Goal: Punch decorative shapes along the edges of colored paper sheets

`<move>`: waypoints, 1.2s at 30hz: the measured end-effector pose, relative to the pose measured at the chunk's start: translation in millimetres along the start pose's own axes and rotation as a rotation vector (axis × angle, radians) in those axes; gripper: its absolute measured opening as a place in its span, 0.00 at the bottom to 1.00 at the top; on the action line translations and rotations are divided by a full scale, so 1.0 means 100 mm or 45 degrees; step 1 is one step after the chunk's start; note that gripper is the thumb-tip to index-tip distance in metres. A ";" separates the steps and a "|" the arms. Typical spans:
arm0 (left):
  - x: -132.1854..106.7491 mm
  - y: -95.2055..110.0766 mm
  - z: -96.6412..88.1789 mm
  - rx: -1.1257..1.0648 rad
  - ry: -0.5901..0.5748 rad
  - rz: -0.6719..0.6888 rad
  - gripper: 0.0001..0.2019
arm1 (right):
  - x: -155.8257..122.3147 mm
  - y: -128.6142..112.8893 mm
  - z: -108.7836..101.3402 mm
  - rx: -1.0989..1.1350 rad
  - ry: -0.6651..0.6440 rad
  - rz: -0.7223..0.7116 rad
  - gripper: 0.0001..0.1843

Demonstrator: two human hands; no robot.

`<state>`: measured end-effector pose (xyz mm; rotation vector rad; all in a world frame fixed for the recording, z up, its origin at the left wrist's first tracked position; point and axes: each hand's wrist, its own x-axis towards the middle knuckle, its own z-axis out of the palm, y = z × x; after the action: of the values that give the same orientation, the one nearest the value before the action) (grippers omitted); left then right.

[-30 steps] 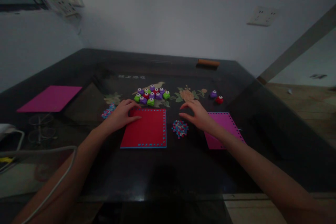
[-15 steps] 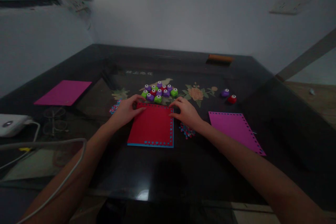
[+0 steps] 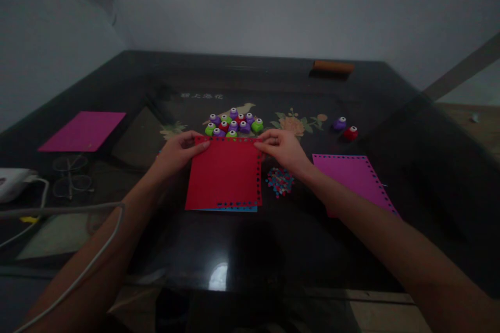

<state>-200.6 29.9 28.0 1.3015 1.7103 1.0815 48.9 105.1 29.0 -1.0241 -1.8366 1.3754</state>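
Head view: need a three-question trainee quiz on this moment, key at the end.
1. True or false: the left hand and the right hand both hold the red sheet near its top edge.
2. What colour is the lower sheet showing beneath it? A) yellow B) blue C) green
3. Name the colours of the two eye-topped pieces set apart to the right of the cluster.

Key: 1. True. 2. B. 3. Purple and red.

Noted on dark glossy surface [image 3: 289, 250]: plain sheet [image 3: 84, 131] left, hole-edged sheet [image 3: 357, 174] right, confetti [image 3: 279, 182] between, brown roll [image 3: 333, 67] far right.
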 end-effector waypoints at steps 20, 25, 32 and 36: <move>-0.49 0.27 0.39 -0.217 -0.758 -0.287 0.13 | 0.03 -0.34 -0.50 0.179 0.168 -0.100 0.09; -0.52 0.26 0.43 -0.194 -0.924 -0.299 0.11 | 0.03 -0.33 -0.49 0.149 0.140 -0.148 0.08; -0.57 0.32 0.46 -0.054 -0.957 -0.283 0.11 | 0.03 -0.30 -0.48 0.139 0.135 -0.227 0.08; -0.59 0.34 0.45 0.037 -0.967 -0.249 0.13 | 0.03 -0.32 -0.47 0.125 0.141 -0.218 0.08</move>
<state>-133.4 -13.4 45.1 1.3003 1.2322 0.3624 79.4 125.1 72.6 -0.8549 -1.7157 1.2681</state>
